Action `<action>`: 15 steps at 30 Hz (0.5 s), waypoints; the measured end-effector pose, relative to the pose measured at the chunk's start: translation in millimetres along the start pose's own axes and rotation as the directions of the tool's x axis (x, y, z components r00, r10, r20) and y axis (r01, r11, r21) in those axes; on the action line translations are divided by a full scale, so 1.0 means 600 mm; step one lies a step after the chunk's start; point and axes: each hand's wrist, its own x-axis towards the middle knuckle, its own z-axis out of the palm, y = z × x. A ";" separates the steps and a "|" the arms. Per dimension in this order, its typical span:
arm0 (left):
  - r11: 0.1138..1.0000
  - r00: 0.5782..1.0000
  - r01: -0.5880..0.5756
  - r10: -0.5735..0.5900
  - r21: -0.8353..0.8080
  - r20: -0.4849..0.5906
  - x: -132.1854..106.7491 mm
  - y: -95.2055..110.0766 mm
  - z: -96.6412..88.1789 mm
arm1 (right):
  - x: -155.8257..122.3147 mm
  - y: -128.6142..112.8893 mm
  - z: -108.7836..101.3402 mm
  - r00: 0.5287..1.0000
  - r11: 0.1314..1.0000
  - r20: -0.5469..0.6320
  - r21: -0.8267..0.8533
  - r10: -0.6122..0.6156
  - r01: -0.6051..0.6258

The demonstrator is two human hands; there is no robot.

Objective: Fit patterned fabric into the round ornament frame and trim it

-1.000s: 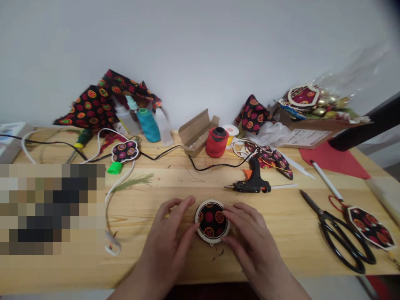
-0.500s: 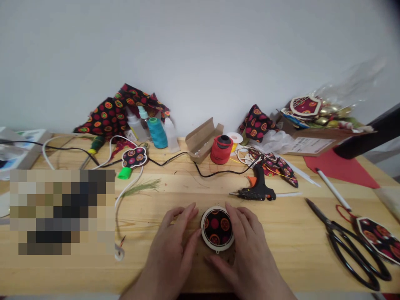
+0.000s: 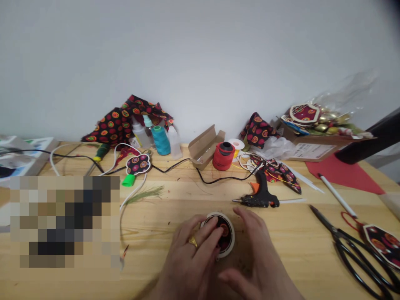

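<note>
Disc: a round disc (image 3: pixel 225 233) covered with black cloth with red dots lies flat on the wooden table (image 3: pixel 175 200), near its front edge, in the middle.
Left hand: the left hand (image 3: pixel 190 258), with a gold ring (image 3: pixel 193 241), comes from 7 o'clock; its fingers rest flat on top of the disc, not clenched around it.
Right hand: the right hand (image 3: pixel 256 254) is cupped at 3 o'clock of the disc; its fingers touch the rim, the thumb is apart, no firm grasp.
Glue gun: the black glue gun (image 3: pixel 259 199) is near, at 1 o'clock.
Red spool: the red spool (image 3: pixel 223 156) is at 12 o'clock, further back.
Scissors: the black scissors (image 3: pixel 353 250) are well apart, at 3 o'clock.
</note>
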 end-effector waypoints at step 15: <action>0.931 0.989 -0.146 0.149 0.333 0.015 0.036 0.001 0.045 | -0.024 0.049 -0.026 0.960 0.992 -0.261 -0.097 -0.106 0.083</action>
